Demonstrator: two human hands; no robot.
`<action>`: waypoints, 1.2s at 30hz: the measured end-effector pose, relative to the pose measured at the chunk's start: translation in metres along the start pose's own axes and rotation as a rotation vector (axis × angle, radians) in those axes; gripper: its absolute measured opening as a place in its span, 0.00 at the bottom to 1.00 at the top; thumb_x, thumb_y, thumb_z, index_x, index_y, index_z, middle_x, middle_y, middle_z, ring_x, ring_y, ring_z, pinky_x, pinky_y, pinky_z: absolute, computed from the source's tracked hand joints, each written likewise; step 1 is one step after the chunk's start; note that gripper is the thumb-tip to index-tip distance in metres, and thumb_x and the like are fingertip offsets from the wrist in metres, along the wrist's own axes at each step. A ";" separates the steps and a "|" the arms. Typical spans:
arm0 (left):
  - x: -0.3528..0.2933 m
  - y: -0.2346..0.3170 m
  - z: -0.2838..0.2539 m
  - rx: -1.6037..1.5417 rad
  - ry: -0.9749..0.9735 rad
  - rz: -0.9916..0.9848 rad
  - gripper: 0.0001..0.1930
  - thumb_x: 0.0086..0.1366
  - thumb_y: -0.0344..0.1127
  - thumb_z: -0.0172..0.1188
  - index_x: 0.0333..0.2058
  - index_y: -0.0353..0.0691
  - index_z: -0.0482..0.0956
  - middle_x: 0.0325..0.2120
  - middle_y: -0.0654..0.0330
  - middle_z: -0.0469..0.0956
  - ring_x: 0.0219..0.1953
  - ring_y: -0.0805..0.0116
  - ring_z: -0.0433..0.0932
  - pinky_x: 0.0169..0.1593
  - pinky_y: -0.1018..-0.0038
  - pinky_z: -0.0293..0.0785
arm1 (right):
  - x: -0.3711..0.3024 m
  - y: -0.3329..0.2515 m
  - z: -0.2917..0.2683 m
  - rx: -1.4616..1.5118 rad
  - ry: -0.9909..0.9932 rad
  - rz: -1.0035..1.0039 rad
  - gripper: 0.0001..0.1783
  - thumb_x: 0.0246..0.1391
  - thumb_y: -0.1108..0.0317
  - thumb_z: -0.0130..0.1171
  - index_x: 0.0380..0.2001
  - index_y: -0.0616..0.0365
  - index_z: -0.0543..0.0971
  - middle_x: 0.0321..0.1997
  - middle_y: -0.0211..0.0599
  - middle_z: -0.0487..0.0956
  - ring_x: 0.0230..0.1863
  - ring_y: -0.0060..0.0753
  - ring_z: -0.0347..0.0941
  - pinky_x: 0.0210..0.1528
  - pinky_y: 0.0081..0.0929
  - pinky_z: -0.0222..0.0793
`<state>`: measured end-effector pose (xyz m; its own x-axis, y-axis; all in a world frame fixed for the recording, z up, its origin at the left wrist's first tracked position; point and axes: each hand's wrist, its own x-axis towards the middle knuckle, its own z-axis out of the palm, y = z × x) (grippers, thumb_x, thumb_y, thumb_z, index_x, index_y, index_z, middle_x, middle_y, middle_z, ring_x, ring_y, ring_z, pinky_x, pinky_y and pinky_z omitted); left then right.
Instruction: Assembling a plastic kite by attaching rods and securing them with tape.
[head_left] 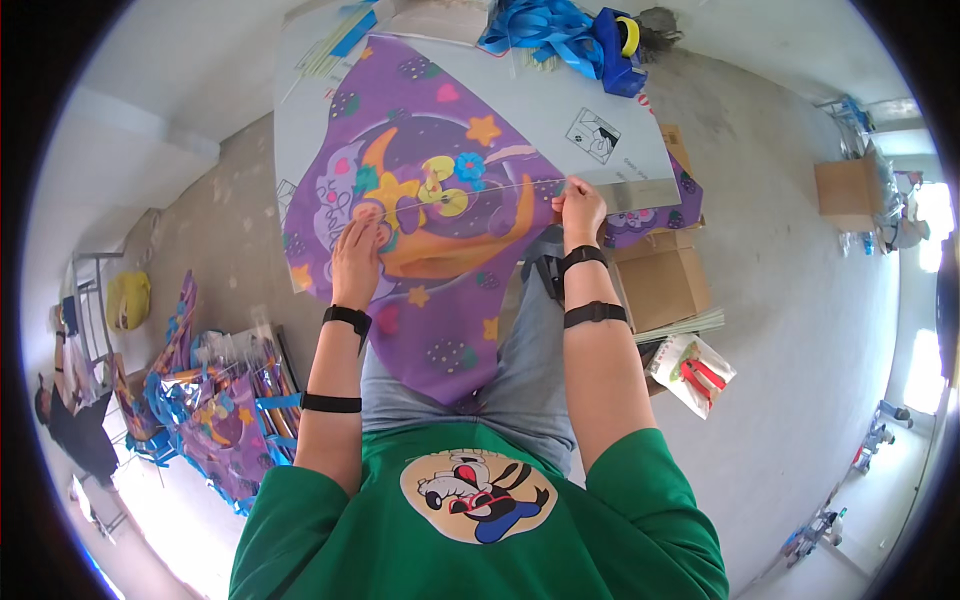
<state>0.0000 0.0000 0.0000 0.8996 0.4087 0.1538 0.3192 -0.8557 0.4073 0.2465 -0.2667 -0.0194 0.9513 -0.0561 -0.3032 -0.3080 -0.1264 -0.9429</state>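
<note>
A purple kite-like sheet (455,330), printed with a yellow moon, stars and flowers, lies over the table and hangs down over my lap. Across its middle runs a thin white string (500,186), nearly straight. The fingers of my right hand (580,212) pinch its right end near the sheet's right corner. My left hand (356,262) rests on the left part of the sheet. Its fingertips press together where the string's other end meets them, partly hiding that end.
Blue ribbon (545,30) and a blue tape dispenser (620,55) sit at the table's far edge. A cardboard box (660,280) and a white bag with red-handled tool (695,375) are at the right. More printed sheets (215,425) pile up at the lower left. A person (80,430) is at the far left.
</note>
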 end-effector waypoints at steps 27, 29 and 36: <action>0.000 0.004 0.002 0.008 -0.045 -0.031 0.20 0.59 0.27 0.50 0.52 0.42 0.71 0.54 0.54 0.67 0.58 0.54 0.63 0.59 0.62 0.60 | -0.003 -0.003 0.002 -0.078 0.015 -0.076 0.10 0.55 0.73 0.50 0.37 0.67 0.78 0.18 0.32 0.74 0.17 0.23 0.72 0.21 0.18 0.69; 0.000 0.004 0.003 0.002 -0.036 -0.028 0.20 0.59 0.27 0.50 0.52 0.42 0.71 0.54 0.55 0.67 0.58 0.54 0.63 0.59 0.62 0.60 | -0.003 -0.001 0.001 -0.081 0.005 -0.081 0.10 0.55 0.73 0.50 0.37 0.67 0.78 0.18 0.33 0.75 0.17 0.23 0.72 0.21 0.17 0.69; 0.000 0.005 0.002 -0.001 -0.032 -0.028 0.20 0.59 0.27 0.49 0.51 0.42 0.71 0.54 0.55 0.67 0.57 0.54 0.63 0.59 0.62 0.60 | -0.002 0.000 0.001 -0.043 0.005 -0.063 0.11 0.55 0.73 0.50 0.37 0.67 0.78 0.18 0.33 0.75 0.16 0.23 0.72 0.20 0.17 0.68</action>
<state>0.0024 -0.0049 0.0006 0.8995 0.4221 0.1133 0.3440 -0.8437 0.4122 0.2450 -0.2659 -0.0186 0.9687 -0.0518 -0.2427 -0.2481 -0.1717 -0.9534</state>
